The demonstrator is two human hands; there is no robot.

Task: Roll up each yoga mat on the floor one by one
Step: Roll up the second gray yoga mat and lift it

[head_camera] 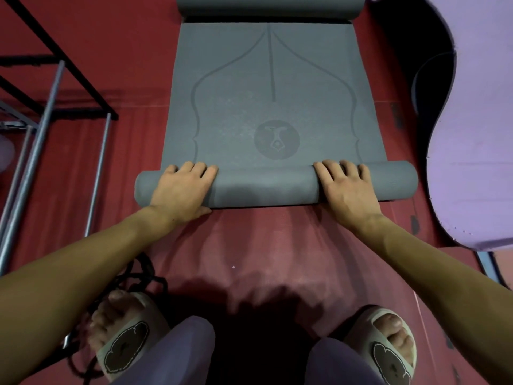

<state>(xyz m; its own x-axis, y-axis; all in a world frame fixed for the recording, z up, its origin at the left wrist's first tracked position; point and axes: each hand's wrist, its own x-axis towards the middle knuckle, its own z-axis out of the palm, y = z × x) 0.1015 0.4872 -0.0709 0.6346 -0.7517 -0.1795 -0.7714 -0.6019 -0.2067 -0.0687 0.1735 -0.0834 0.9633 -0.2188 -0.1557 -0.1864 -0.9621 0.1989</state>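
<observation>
We see a grey yoga mat (273,87) lying on the red floor (138,65), its long axis running straight away from the person, from just ahead of the feet toward the far edge of the view. Its near end is wound into a roll (266,187) whose axis runs left to right, crosswise to the mat's length. The far end also curls into a roll (269,6) at the top of the view, parallel to the near one. The flat stretch between them shows a printed outline, a centre line and a round emblem (276,138) just beyond the near roll.

Both hands rest on top of the near roll. The left hand (181,188) sits near its left end, the right hand (347,190) near its right end. On each, the fingers (198,169) curve over the far side of the roll, gripping it, with the thumb against the near side.

A lilac mat (472,134) lies just beside the grey mat on the right. A metal rack (41,107) stands to the left. Two feet in pale slippers (125,343) stand at the near edge, with a dark cord (138,276) by the left one.
</observation>
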